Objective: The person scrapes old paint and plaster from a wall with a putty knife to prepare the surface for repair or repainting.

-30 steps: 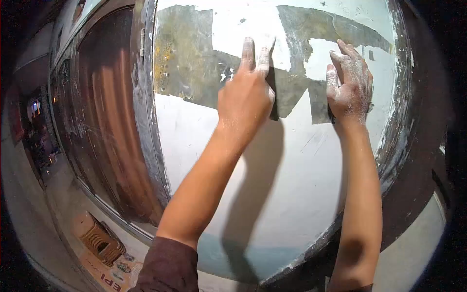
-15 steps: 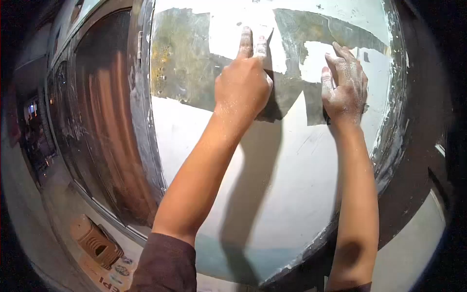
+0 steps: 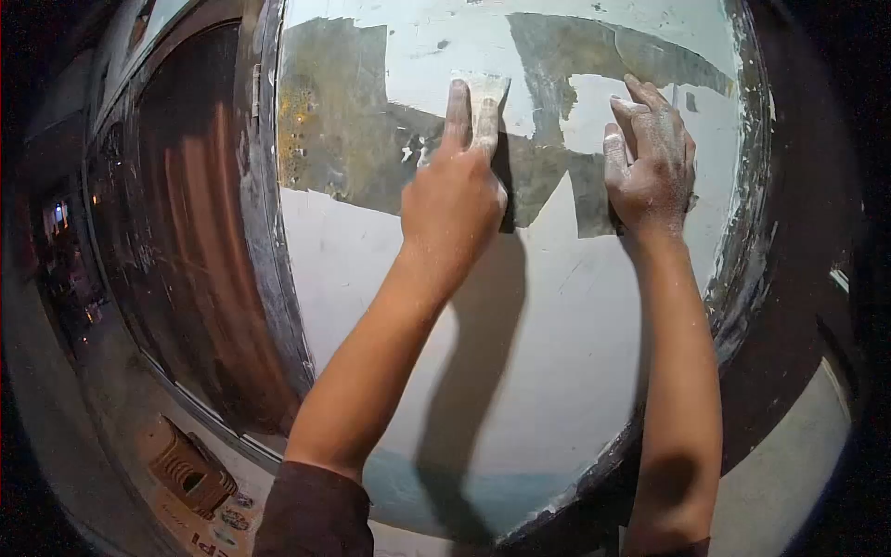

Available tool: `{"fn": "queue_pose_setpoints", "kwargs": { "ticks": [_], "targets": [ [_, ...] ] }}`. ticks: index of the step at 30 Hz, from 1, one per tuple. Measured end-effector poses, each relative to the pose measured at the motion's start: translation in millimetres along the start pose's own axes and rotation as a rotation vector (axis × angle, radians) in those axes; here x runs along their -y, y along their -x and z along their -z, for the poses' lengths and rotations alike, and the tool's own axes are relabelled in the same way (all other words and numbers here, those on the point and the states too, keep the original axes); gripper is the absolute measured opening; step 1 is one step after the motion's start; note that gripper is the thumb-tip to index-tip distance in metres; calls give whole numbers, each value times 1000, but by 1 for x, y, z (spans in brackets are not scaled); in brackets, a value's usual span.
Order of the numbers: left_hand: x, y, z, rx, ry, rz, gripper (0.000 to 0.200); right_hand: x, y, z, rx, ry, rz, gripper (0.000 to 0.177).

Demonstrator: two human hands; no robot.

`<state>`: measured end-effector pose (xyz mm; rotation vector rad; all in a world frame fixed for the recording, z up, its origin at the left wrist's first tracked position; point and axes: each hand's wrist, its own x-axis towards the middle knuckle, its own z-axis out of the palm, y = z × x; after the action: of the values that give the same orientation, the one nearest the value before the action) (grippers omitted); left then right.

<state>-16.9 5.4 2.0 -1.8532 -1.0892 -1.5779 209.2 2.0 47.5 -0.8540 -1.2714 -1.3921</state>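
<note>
Scraper [image 3: 485, 102] lower than before, in left hand [image 3: 453, 200]

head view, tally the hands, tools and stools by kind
hands: 2 (left hand, right hand)
putty knife: 1
plastic stool: 1
total: 4

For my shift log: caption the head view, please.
Left hand presses a putty knife to the patchy white wall, right hand flat beside it.

Two hands, left hand [image 3: 452, 200] and right hand [image 3: 650, 162], one putty knife [image 3: 486, 102], one plastered panel [image 3: 557, 353], one brown stool [image 3: 190, 464]
</note>
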Motion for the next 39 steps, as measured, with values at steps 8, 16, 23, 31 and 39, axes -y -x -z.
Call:
{"fn": "queue_pose_setpoints", "kwargs": {
  "ticks": [8,16,23,31,39],
  "targets": [
    [-4,-8,-4,-48,-35,-29,56,3,0,2,19,-29,-29,31],
    [-12,19,-11,5,21,63,49,-3,1,-5,-21,-46,4,30],
    [-20,-9,-3,-41,-11,31,44,1,2,-9,74,129,28,50],
    [-26,24,-15,1,-6,73,54,4,-1,-14,143,281,-44,64],
    [-30,5,-10,-13,22,115,47,4,2,-14,125,265,-37,67]
  ]
}}
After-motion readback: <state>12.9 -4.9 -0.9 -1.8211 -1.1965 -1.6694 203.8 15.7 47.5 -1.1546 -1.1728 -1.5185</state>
